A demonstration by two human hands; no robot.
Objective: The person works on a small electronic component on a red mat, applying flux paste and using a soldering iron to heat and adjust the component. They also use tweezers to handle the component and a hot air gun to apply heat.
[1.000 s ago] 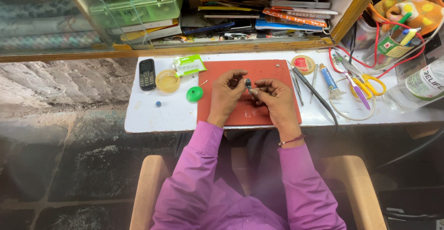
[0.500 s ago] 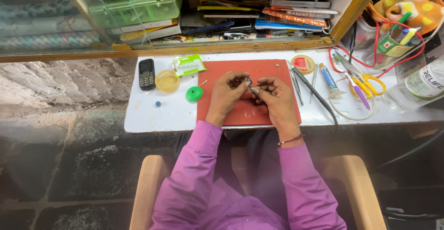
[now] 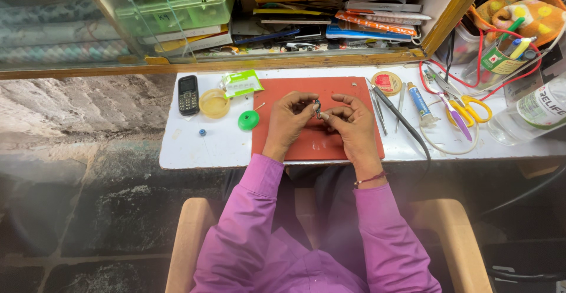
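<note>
Both hands meet over a red work mat (image 3: 295,89) on a small white table (image 3: 194,145). My left hand (image 3: 289,122) and my right hand (image 3: 351,122) pinch a small dark metal part (image 3: 317,108) between their fingertips, held just above the mat. The part is too small to identify. Purple sleeves cover both arms, and a thin bracelet sits on my right wrist.
Left of the mat lie a black phone (image 3: 188,94), a yellow lid (image 3: 214,102), a green packet (image 3: 240,83) and a green cap (image 3: 249,120). To the right are tweezers (image 3: 377,105), a round tin (image 3: 387,83), a glue tube (image 3: 420,102), yellow scissors (image 3: 471,109) and a clear bottle (image 3: 525,116).
The hands stay together over the mat, with only slight finger shifts around the small part.
</note>
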